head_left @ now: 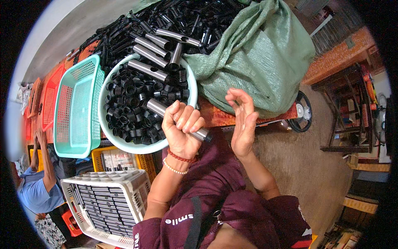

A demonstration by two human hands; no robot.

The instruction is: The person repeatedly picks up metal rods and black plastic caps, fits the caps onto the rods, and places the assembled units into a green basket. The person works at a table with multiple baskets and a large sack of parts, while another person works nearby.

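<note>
My left hand is wrapped round a silver metal tube, held slanting in front of me. A black end piece shows at the tube's lower right end. To the right of it my right hand is raised with the palm turned inward and fingers bent but apart, holding nothing. Beyond the left hand stands a pale green round basin full of short black rings. Several loose silver tubes lie across the basin's far rim and the heap behind it.
A heap of black parts covers the far table beside a green woven sack. Turquoise and red baskets stand left. A white crate of stacked tubes sits lower left, near another person. A black wheel is at right.
</note>
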